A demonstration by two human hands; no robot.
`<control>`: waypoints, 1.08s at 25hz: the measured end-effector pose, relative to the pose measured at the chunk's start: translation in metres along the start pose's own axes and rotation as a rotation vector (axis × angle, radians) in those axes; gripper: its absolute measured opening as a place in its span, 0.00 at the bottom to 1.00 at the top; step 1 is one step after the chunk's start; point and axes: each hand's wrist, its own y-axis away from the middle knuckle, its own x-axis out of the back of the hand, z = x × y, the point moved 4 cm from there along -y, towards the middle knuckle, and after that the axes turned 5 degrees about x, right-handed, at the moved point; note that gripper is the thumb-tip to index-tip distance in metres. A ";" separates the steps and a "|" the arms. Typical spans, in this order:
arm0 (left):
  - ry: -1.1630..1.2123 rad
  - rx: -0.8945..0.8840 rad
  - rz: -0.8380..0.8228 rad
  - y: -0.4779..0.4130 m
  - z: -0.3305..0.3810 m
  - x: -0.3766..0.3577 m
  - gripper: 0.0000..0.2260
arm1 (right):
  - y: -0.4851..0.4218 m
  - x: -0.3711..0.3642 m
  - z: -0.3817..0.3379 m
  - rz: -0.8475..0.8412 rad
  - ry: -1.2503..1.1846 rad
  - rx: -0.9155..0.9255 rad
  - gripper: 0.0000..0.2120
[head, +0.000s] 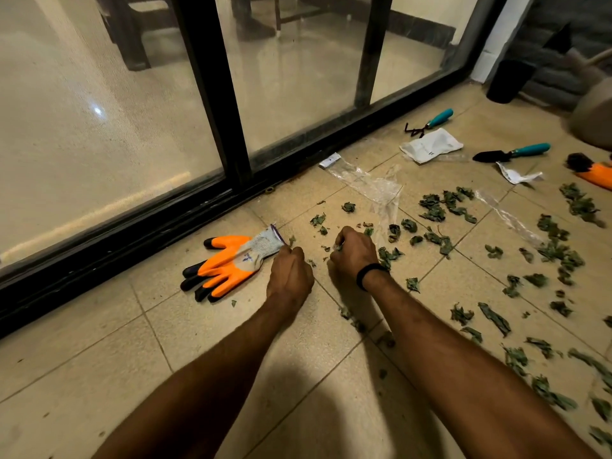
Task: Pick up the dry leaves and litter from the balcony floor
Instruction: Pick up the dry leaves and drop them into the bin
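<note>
Leaves point(433, 207), dry and green, lie scattered over the tiles point(99, 342) right of your hands. Your right hand point(352, 256) pinches a few bits; your left hand point(289, 276) curls beside the orange glove point(225, 263), its grip hidden from view.

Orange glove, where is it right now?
The orange glove lies flat on the floor in the head view, just left of the left hand, near the black door track.
</note>
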 end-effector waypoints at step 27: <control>-0.030 -0.105 -0.005 -0.087 0.043 -0.030 0.10 | -0.108 0.008 0.006 -0.045 0.135 -0.049 0.12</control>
